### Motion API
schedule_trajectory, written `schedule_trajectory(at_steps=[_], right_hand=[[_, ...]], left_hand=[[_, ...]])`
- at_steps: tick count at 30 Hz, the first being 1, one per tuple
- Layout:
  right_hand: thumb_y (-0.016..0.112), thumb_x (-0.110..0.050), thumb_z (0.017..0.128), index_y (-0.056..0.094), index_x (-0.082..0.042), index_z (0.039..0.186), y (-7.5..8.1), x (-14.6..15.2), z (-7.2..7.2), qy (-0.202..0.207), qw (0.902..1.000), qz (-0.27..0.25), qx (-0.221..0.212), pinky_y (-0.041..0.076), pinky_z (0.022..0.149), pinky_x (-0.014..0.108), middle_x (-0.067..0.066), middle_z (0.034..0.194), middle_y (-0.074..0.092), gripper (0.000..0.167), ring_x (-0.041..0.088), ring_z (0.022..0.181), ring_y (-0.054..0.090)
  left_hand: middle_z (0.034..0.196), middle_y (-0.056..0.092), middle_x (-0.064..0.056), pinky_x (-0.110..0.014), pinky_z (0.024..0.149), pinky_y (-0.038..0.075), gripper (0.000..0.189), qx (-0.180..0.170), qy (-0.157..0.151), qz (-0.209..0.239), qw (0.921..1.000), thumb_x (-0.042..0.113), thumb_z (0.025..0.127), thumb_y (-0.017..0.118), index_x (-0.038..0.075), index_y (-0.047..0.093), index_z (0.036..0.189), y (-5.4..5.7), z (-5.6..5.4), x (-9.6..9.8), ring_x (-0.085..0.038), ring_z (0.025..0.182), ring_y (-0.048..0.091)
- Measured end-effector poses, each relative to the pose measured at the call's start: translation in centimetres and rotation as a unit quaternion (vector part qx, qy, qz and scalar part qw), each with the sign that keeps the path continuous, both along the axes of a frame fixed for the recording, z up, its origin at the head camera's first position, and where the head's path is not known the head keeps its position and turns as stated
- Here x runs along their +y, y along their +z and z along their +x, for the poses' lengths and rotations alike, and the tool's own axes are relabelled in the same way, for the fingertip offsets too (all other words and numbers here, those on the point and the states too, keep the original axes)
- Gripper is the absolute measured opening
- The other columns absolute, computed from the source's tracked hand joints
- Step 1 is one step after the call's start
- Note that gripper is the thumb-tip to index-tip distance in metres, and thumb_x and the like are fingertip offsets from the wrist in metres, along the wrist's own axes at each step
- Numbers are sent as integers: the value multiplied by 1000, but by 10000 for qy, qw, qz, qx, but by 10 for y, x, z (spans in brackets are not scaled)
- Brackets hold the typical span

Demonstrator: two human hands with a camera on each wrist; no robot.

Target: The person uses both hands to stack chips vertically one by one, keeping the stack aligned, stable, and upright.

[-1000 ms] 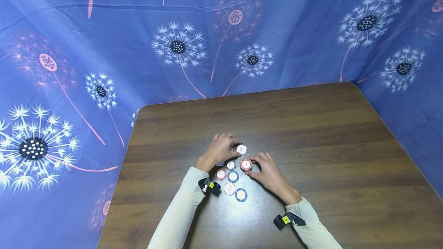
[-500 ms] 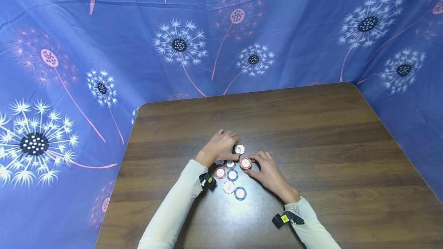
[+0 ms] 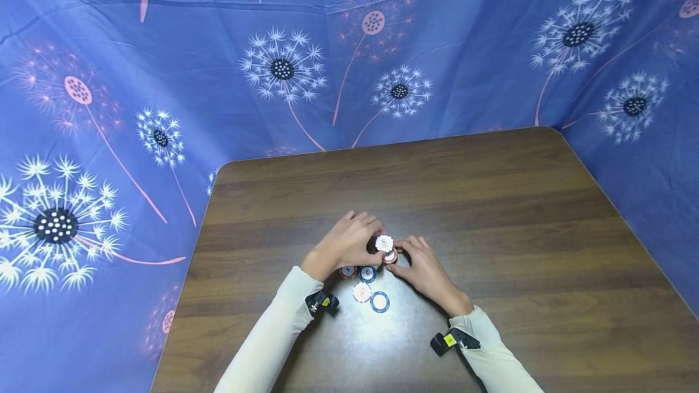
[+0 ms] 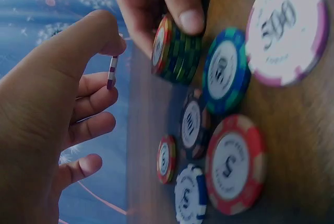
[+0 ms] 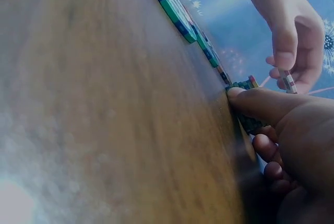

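Observation:
My left hand [image 3: 352,241] pinches a white poker chip [image 3: 384,243] between thumb and fingers. In the left wrist view this chip [image 4: 112,72] is edge-on, with purple marks on its rim. It is held up above a stack of poker chips [image 4: 180,57], mostly green with a red one on top. My right hand [image 3: 423,268] grips that stack on the table, thumb on one side and fingers on the other. From the right wrist, the pinched chip [image 5: 288,81] shows just over the stack's top end, and my right thumb covers part of the stack.
Loose chips lie flat near the stack: a white and purple 500 chip [image 4: 286,28], a blue and green chip [image 4: 225,70], a black chip [image 4: 193,125], a red chip [image 4: 235,164], a white and blue chip [image 4: 189,195]. Patterned blue cloth [image 3: 349,47] hangs behind the wooden table [image 3: 491,199].
My left hand has picked up the white chip from the far side and brought it toward me and slightly right, over the stack. My right hand has stayed around the stack.

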State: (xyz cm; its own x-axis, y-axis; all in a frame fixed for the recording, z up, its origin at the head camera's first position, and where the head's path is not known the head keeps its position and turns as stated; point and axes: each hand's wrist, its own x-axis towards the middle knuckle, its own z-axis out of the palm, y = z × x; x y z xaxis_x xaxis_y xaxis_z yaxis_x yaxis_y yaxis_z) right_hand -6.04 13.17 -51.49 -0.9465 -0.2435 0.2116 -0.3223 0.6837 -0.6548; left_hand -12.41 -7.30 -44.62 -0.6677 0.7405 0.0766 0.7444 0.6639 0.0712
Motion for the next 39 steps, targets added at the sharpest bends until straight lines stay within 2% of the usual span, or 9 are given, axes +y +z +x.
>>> schedule_trajectory(at_steps=[9, 15, 22, 31, 35, 39], right_hand=[[84, -31, 73, 70, -12, 109, -2, 0, -1, 19, 10000, 45, 26, 42, 83, 35, -2, 99, 62, 43, 15, 94, 51], [84, -31, 73, 70, -13, 109, -3, 1, -2, 8, 10000, 89, -27, 42, 83, 35, -2, 100, 62, 42, 15, 94, 50], [84, -30, 73, 69, -13, 111, -1, 1, -1, 25, 9999, 67, -137, 42, 84, 36, -2, 101, 62, 44, 16, 96, 51], [83, -30, 73, 69, -13, 111, -2, 1, 0, 7, 9999, 51, -123, 42, 84, 36, -2, 101, 62, 44, 15, 96, 51], [84, -30, 73, 69, -12, 111, -3, 1, -1, 8, 10000, 22, -88, 42, 84, 36, -2, 101, 63, 44, 16, 96, 51], [85, -30, 71, 70, -13, 109, -3, 0, -1, -5, 10000, 21, -60, 42, 83, 35, -3, 100, 63, 44, 15, 95, 50]], left_hand=[[111, 65, 10, -33, 89, 45, 47, -162, -68, 203, 9996, 56, 77, 63, 24, 65, 111, -13, 11, 0, -10, 107, 59], [112, 65, 8, -33, 92, 45, 47, -300, -2, 355, 9989, 55, 78, 64, 22, 65, 112, -20, 11, 1, -11, 109, 59], [118, 65, 9, -34, 96, 45, 50, -515, 24, 151, 9986, 58, 79, 63, 24, 64, 116, -25, 10, 5, -10, 115, 57], [121, 64, 7, -37, 101, 45, 52, -782, 16, 141, 9968, 56, 79, 65, 23, 64, 119, -20, 11, 5, -13, 118, 57], [124, 62, 6, -37, 100, 45, 56, -705, 57, 163, 9974, 58, 81, 63, 23, 62, 125, -13, 7, 1, -14, 119, 56], [125, 61, 6, -37, 98, 45, 53, -481, 225, 160, 9985, 54, 84, 61, 25, 61, 128, -5, 1, -7, -14, 119, 55]])
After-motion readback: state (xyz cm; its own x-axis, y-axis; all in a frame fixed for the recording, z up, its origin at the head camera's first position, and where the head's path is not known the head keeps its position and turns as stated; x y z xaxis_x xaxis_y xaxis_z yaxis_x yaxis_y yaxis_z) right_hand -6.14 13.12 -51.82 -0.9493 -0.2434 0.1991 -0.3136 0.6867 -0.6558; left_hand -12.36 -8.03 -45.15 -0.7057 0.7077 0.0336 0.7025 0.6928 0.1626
